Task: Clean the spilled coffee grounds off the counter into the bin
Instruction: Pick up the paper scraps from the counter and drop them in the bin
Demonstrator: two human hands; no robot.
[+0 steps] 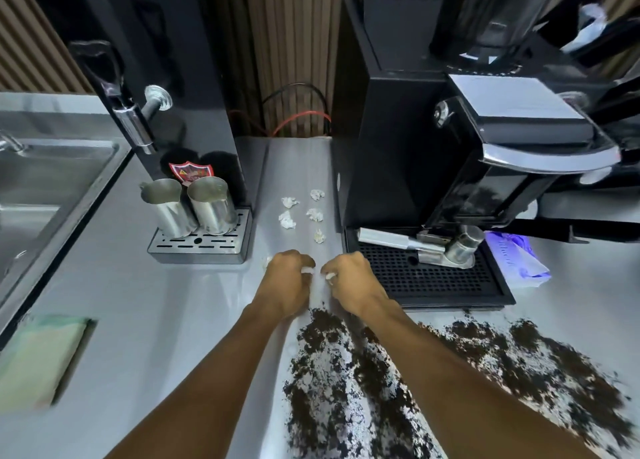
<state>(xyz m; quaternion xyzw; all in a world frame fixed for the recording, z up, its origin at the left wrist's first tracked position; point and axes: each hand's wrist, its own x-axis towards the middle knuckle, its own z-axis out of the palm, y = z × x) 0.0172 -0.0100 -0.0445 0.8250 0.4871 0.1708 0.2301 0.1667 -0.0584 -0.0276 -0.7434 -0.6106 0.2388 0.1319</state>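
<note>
Coffee grounds (325, 399) cut off at the bottom edge and partly under the right forearm (450, 372), white scraps (307, 270) mostly buried in left hand (284, 282) and right hand (349, 282), sink (52, 181) cropped at left, greenish patch (38, 358) blurred.

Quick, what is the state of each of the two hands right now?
Left hand: closed, pinching a white scrap.
Right hand: closed, pinching a second white scrap.

no text you can really read here, red shield sticker (189, 172) on the black dispenser (180, 60) too blurry, script lettering on the purple packet (517, 257) smeared, can't make it out
</note>
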